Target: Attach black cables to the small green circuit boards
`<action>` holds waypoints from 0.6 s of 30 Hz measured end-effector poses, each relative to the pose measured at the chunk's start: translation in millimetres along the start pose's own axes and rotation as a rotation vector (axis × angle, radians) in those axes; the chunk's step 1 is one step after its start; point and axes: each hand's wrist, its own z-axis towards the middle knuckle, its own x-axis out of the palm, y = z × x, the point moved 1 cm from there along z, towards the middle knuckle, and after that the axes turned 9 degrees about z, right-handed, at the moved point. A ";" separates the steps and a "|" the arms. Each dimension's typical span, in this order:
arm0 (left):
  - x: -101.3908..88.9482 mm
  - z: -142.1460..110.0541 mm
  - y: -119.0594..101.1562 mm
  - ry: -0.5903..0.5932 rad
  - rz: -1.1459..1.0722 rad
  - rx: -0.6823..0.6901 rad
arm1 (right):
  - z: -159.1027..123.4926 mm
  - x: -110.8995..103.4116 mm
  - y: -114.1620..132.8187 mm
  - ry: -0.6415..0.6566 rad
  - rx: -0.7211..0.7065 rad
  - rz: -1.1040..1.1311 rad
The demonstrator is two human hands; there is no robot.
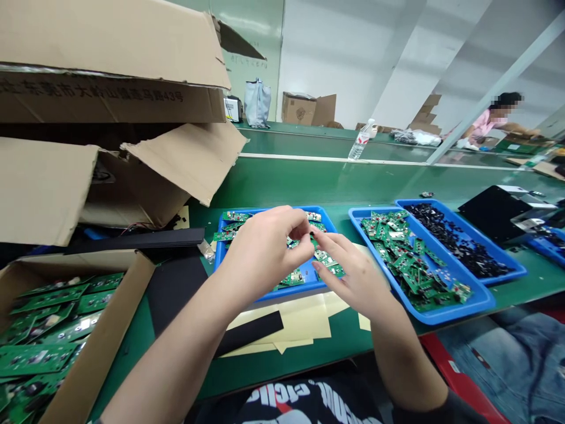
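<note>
My left hand (pixel 274 244) and my right hand (pixel 353 266) meet over a blue tray (pixel 219 259) of green circuit boards (pixel 289 278). The left thumb and index finger are pinched together. A small black part (pixel 312 234) shows at the fingertips, between the two hands; its exact kind is too small to tell. The right hand's fingertips are bent in against it, while the right thumb sits a little lower. Both hands hide much of the tray's middle.
Right of me stand a blue tray of boards (pixel 441 317) and another with black pieces (pixel 514 272). On the left are an open carton of boards (pixel 132 288) and large cardboard boxes (pixel 110 47). A water bottle (pixel 359 141) stands behind. A person (pixel 483 125) works far right.
</note>
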 end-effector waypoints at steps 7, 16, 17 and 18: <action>2.0 4.7 10.2 0.003 0.043 -0.073 | 12.3 22.1 -14.6 -0.045 -0.053 -0.047; 14.2 12.6 21.2 0.116 0.025 -0.117 | 5.1 44.8 -36.6 -0.087 -0.045 -0.070; 15.6 13.2 21.7 0.125 0.019 -0.115 | 3.9 45.0 -37.7 -0.084 -0.043 -0.069; 16.9 13.9 22.1 0.133 0.013 -0.114 | 2.9 45.2 -38.8 -0.082 -0.041 -0.068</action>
